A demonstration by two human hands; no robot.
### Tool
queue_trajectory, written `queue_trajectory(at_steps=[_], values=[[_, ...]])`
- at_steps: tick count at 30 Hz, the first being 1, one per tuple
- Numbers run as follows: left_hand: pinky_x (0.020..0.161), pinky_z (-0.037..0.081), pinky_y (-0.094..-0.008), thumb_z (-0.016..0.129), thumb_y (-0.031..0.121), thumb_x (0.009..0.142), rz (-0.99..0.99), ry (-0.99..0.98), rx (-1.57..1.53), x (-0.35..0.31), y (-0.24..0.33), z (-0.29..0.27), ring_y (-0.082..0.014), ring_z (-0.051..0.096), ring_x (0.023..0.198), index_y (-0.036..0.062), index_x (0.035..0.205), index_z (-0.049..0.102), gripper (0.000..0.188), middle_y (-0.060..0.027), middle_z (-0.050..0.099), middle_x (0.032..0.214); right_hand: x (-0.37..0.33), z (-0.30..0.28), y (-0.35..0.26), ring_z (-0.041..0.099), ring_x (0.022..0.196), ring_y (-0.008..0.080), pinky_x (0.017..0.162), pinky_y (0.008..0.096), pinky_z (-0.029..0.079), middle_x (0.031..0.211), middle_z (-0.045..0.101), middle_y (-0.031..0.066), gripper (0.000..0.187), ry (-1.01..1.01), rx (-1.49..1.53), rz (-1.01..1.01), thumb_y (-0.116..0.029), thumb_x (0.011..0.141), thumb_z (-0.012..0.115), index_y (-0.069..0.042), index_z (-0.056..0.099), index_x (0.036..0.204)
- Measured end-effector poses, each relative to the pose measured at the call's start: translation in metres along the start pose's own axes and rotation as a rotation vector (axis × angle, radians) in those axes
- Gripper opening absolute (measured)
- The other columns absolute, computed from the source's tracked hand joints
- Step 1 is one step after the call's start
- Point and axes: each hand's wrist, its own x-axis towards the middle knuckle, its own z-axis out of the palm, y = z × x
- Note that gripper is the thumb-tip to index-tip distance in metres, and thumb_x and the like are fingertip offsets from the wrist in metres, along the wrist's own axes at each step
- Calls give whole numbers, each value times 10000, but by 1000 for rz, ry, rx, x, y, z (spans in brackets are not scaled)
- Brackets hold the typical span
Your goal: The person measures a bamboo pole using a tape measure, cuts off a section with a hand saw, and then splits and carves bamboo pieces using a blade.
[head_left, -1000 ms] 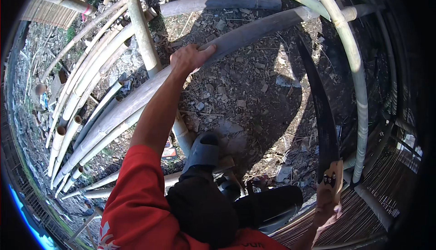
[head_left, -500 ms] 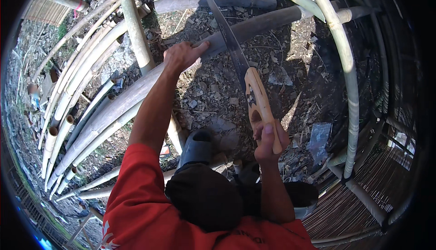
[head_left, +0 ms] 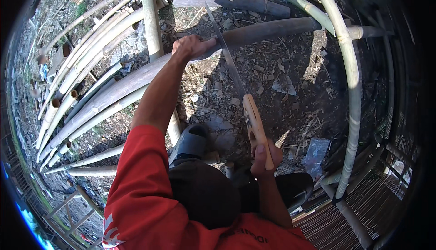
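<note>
A long, thick grey-brown bamboo pole runs from the lower left toward the upper right. My left hand is closed over its top, with the thumb stretched along the pole close to the saw blade. In my right hand is the light wooden handle of a handsaw, gripped at its lower end. The saw's dark, narrow blade lies across the pole just right of my left thumb, its tip pointing away from me. Whether the teeth have cut into the bamboo cannot be made out.
Several bamboo poles lie stacked at the left, by a crosswise bamboo post. Another pole lies beyond. A bamboo frame upright stands at the right. Wood chips and a clear plastic sheet litter the ground near my shoe.
My right hand has drawn the saw back toward me, and the blade has moved close beside my left thumb. My left hand keeps its hold on the pole. The whole view has shifted slightly.
</note>
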Motion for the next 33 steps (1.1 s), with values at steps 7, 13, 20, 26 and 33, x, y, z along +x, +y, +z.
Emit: queue_trajectory(at_steps=[7,13,20,26,33], values=[[971,520,-467,503,811,764,-2,21,-94,-19,20,-3,-394,692,1159,55,1189,770,908,-264,736,1159,8,-6,2,549,492,124,485,309,428,567,534,46,321,-1,184,-2,-209,979,565,12,604,750],[941,532,-459,511,804,761,2,9,-24,-10,13,3,-387,716,1089,38,1129,787,893,-269,748,1085,59,41,-2,492,478,118,467,314,373,561,499,35,277,-14,124,27,-156,989,598,-19,563,751],[920,538,-457,487,768,797,52,10,-31,-20,12,-10,-381,733,1036,31,1070,793,843,-258,757,1018,15,7,-9,543,482,130,465,316,392,567,541,49,253,-14,77,-54,-145,959,628,-1,598,753],[950,549,-464,698,621,785,269,221,116,-23,4,14,-362,738,1023,129,1306,677,717,-200,763,1010,125,87,-8,514,473,99,457,313,381,562,533,22,266,16,143,-88,-159,999,650,-23,605,775],[917,551,-497,848,399,765,170,63,215,-24,7,10,-347,729,1057,157,1268,606,608,-161,755,1092,62,39,3,562,494,115,467,292,403,585,565,31,257,-17,122,32,-163,982,619,4,630,788]])
